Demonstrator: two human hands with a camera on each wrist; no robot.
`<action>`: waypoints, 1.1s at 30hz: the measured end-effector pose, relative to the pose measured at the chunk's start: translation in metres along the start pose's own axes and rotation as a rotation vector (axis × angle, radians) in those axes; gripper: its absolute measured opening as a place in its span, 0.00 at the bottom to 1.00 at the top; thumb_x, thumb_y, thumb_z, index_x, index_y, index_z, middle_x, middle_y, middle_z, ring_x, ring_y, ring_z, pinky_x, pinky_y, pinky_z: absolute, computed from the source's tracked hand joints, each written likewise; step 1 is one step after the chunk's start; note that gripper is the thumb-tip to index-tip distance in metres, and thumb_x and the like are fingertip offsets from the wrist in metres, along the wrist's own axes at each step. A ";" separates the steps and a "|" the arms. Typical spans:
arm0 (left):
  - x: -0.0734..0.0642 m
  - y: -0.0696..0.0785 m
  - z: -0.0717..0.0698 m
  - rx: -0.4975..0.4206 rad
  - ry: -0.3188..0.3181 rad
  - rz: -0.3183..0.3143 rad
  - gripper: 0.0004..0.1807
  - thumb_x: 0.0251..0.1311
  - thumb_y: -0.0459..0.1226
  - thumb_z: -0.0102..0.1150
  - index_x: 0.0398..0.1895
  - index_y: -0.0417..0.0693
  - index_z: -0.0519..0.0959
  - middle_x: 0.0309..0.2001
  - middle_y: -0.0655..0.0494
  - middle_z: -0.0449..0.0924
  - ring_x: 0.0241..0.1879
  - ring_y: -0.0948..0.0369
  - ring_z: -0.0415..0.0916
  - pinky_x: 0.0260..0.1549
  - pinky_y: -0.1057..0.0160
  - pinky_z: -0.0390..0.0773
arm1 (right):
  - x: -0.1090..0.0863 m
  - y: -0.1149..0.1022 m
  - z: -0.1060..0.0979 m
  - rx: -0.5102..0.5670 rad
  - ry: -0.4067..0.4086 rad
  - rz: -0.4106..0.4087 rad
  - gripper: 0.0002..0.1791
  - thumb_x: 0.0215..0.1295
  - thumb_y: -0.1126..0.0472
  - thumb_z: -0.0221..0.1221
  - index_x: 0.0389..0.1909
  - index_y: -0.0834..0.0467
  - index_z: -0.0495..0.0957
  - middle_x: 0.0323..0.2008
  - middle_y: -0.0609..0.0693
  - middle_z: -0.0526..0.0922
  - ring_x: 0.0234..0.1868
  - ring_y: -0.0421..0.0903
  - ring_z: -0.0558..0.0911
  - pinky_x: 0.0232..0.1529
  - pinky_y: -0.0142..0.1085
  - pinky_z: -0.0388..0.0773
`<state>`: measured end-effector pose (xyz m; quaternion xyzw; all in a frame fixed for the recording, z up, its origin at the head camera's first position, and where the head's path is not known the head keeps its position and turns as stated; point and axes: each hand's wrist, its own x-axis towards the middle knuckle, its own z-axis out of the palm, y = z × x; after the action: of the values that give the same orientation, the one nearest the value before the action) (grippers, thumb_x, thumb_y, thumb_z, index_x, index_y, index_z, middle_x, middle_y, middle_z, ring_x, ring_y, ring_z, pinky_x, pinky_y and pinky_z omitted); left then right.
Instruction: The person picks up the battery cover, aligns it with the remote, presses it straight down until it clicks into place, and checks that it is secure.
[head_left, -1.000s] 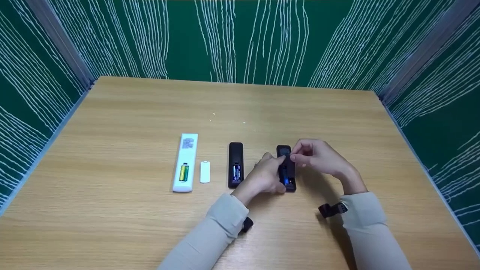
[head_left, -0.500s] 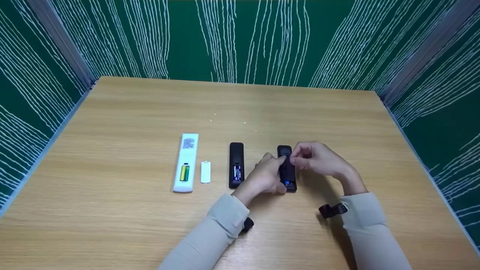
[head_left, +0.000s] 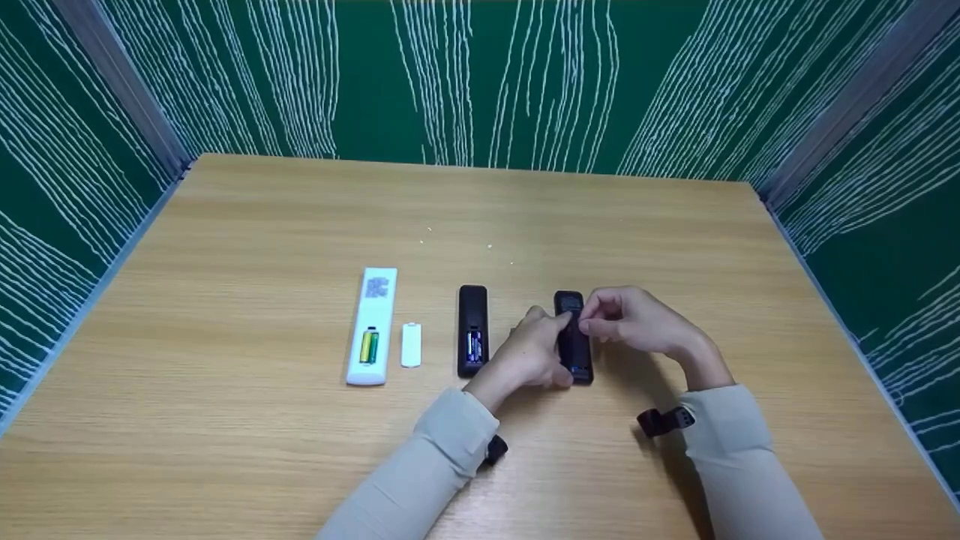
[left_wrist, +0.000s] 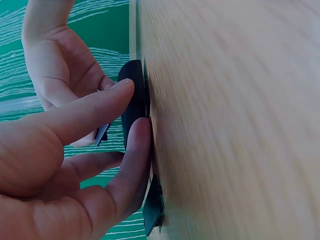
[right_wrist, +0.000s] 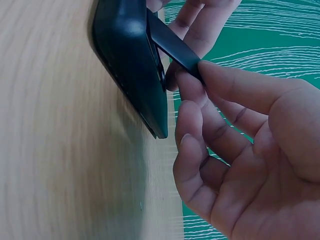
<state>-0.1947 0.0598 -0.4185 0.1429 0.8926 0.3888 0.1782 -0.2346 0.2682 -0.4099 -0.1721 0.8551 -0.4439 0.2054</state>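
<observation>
At the right of the row, a black remote control [head_left: 568, 300] lies on the table with its back up. My left hand [head_left: 527, 349] grips it from the left side, thumb and fingers along its edges in the left wrist view. A thin black battery cover [right_wrist: 175, 46] is pinched between thumb and fingers of my right hand [head_left: 637, 322]. In the right wrist view the cover tilts away from the remote's back, one end at the remote and the other in my fingers. From the head view, the cover lies over most of the battery compartment.
Left of my left hand lies a second black remote control [head_left: 472, 304] with blue batteries [head_left: 474, 346] showing. Farther left are a white cover [head_left: 411, 345] and a white remote control [head_left: 374, 307] with yellow and green batteries [head_left: 368, 346]. Tiny white specks dot the table [head_left: 285, 450] farther back.
My right hand has lowered slightly toward me with the cover. The blue glint of the right remote's compartment, seen earlier, is now almost fully covered. My left hand stays in place.
</observation>
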 end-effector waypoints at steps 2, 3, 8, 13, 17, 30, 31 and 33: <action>0.000 0.000 0.000 0.003 0.003 0.005 0.60 0.41 0.26 0.85 0.82 0.52 0.66 0.61 0.48 0.71 0.51 0.54 0.73 0.62 0.63 0.77 | 0.000 0.000 0.000 0.001 -0.005 -0.001 0.07 0.72 0.66 0.64 0.44 0.67 0.82 0.30 0.53 0.81 0.31 0.42 0.76 0.31 0.30 0.73; 0.000 -0.001 0.000 0.004 0.005 0.009 0.59 0.41 0.27 0.85 0.82 0.52 0.67 0.61 0.48 0.71 0.51 0.54 0.73 0.62 0.63 0.77 | 0.000 0.000 0.001 -0.001 -0.007 0.000 0.07 0.72 0.66 0.65 0.44 0.67 0.82 0.30 0.52 0.81 0.30 0.42 0.76 0.31 0.30 0.72; 0.000 -0.001 0.000 -0.002 0.004 0.012 0.60 0.41 0.26 0.85 0.82 0.50 0.65 0.62 0.47 0.70 0.52 0.54 0.74 0.64 0.63 0.77 | 0.000 0.000 0.001 -0.008 -0.017 0.005 0.07 0.72 0.65 0.65 0.44 0.66 0.83 0.31 0.54 0.81 0.31 0.42 0.76 0.31 0.30 0.72; 0.000 0.000 0.000 -0.018 -0.001 -0.005 0.61 0.42 0.26 0.85 0.83 0.48 0.63 0.62 0.47 0.70 0.52 0.55 0.73 0.64 0.64 0.77 | 0.000 0.001 0.001 -0.013 -0.023 0.014 0.08 0.72 0.64 0.65 0.44 0.66 0.82 0.33 0.56 0.83 0.32 0.45 0.77 0.33 0.30 0.74; 0.000 0.000 0.000 -0.016 -0.002 0.000 0.60 0.42 0.26 0.85 0.83 0.48 0.63 0.61 0.47 0.70 0.51 0.55 0.73 0.62 0.64 0.77 | 0.000 0.001 0.002 -0.009 -0.020 0.010 0.06 0.72 0.65 0.65 0.43 0.66 0.83 0.32 0.55 0.82 0.31 0.45 0.76 0.31 0.30 0.73; -0.001 0.002 -0.001 0.002 -0.003 -0.006 0.60 0.42 0.26 0.84 0.83 0.48 0.63 0.61 0.47 0.71 0.51 0.54 0.74 0.61 0.64 0.78 | 0.002 0.000 0.003 -0.041 0.010 0.001 0.06 0.71 0.65 0.65 0.41 0.64 0.85 0.30 0.48 0.82 0.30 0.41 0.76 0.30 0.29 0.74; -0.001 0.002 -0.001 -0.003 -0.004 -0.010 0.60 0.42 0.25 0.84 0.83 0.48 0.63 0.61 0.47 0.70 0.51 0.54 0.74 0.61 0.64 0.78 | 0.002 0.000 0.003 -0.042 0.011 0.005 0.06 0.71 0.65 0.65 0.42 0.65 0.85 0.30 0.48 0.82 0.31 0.41 0.77 0.31 0.29 0.74; -0.001 0.002 0.000 -0.020 -0.006 -0.021 0.61 0.42 0.25 0.84 0.83 0.49 0.62 0.60 0.47 0.70 0.51 0.54 0.74 0.60 0.64 0.79 | 0.001 0.000 0.004 -0.048 0.012 0.011 0.06 0.71 0.65 0.64 0.42 0.65 0.85 0.31 0.49 0.82 0.31 0.42 0.77 0.31 0.29 0.75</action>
<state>-0.1937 0.0606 -0.4167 0.1328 0.8895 0.3953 0.1866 -0.2340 0.2648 -0.4117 -0.1695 0.8676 -0.4233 0.1985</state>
